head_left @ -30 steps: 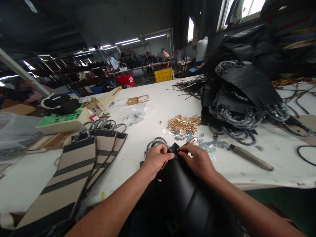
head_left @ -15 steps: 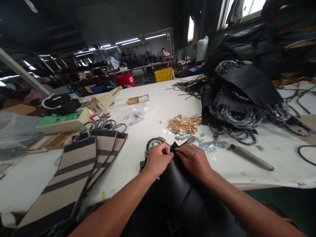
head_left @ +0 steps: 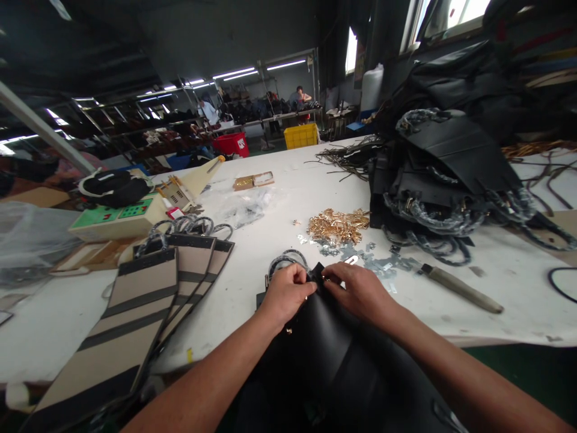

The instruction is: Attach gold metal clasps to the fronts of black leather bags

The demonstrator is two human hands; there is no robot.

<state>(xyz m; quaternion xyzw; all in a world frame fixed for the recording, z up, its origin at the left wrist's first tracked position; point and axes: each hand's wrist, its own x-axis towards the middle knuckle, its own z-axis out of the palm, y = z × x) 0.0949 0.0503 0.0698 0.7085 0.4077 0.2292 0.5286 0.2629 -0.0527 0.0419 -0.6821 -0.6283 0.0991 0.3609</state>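
Note:
A black leather bag lies over the table's front edge toward me, its narrow upper end between my hands. My left hand is closed, thumb and fingers pinching the leather near that end. Close beside it, my right hand is closed at the black tab, with a small gold-coloured metal fitting at its fingertips. Beyond the right knuckles shows a shiny slotted metal piece; whether the hand holds it is unclear. A plastic-wrapped handle rises behind my left hand.
Gold-coloured fittings are heaped ahead, with flat grey metal plates scattered nearby. A dark-tipped tool lies right. Black bag parts are piled at back right; striped beige panels and a green-topped machine stand left.
My right hand has shifted slightly, its fingers more bent at the tab. The slotted metal piece has turned and now looks bright. My left hand stays nearly still.

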